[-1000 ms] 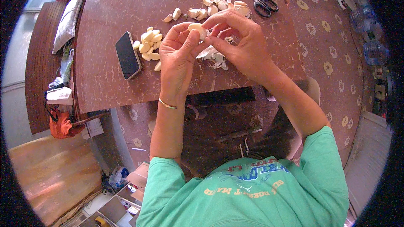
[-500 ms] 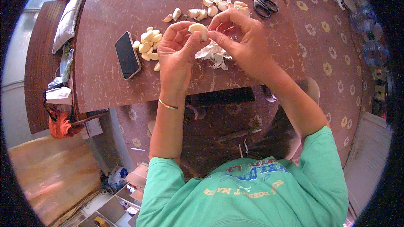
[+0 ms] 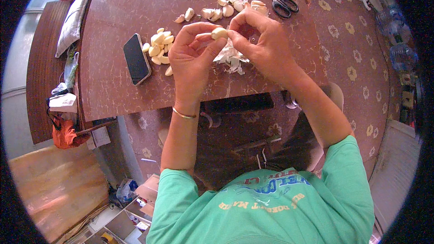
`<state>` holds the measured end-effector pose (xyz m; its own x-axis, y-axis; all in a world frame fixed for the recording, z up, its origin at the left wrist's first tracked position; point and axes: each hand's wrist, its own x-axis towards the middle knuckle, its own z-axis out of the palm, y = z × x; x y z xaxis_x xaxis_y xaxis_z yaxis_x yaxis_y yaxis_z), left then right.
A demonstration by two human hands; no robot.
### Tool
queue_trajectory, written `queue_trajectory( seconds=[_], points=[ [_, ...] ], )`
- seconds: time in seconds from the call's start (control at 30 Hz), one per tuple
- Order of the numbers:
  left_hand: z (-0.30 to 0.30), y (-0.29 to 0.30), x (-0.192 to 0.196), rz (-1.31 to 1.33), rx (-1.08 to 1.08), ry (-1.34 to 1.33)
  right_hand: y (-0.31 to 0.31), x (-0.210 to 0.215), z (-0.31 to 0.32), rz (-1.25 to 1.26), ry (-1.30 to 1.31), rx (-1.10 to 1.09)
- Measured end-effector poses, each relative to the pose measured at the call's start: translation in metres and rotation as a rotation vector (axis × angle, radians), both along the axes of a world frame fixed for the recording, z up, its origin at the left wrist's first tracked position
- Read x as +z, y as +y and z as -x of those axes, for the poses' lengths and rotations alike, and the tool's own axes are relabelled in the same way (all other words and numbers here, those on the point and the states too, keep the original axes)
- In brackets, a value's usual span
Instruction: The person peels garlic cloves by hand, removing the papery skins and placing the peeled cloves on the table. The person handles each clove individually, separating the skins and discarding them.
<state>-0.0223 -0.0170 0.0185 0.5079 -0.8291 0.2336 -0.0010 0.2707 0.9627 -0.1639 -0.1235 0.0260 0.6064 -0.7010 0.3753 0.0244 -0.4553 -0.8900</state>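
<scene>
A pale garlic clove (image 3: 219, 33) is pinched between the thumb and fingers of my left hand (image 3: 193, 49). My right hand (image 3: 262, 40) meets it from the other side, thumb and forefinger closed at the clove's end. Both hands are above the table, over a heap of white papery garlic skins (image 3: 231, 58). Left of my left hand lies a pile of smooth peeled cloves (image 3: 159, 45). Unpeeled cloves (image 3: 212, 14) are strewn beyond my hands, with more of them (image 3: 233, 3) toward the right.
A dark-screened phone (image 3: 137, 59) lies left of the peeled pile on the reddish-brown marbled table (image 3: 135, 4). Scissors with black handles (image 3: 282, 5) rest at the far right. A wooden bench (image 3: 43, 72) with a cushion stands at the left; plastic bottles (image 3: 402, 56) line the right side.
The clove has been turned in my left fingers, so its curved side no longer stands up. Both hands have shifted slightly, the left a little to the right.
</scene>
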Motion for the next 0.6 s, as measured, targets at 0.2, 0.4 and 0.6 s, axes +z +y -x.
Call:
queue_trajectory(
  seconds=[0.2,0.4,0.6],
  points=[
    [-0.004,0.000,-0.005,0.031,-0.002,0.131,-0.001,0.002,0.002,-0.098,0.053,0.071],
    [-0.011,0.001,-0.005,0.048,-0.030,0.293,-0.003,0.001,0.003,-0.103,0.094,0.023],
    [-0.007,-0.001,-0.007,0.022,-0.058,0.246,0.001,0.003,0.000,-0.057,-0.037,0.015]
  ],
)
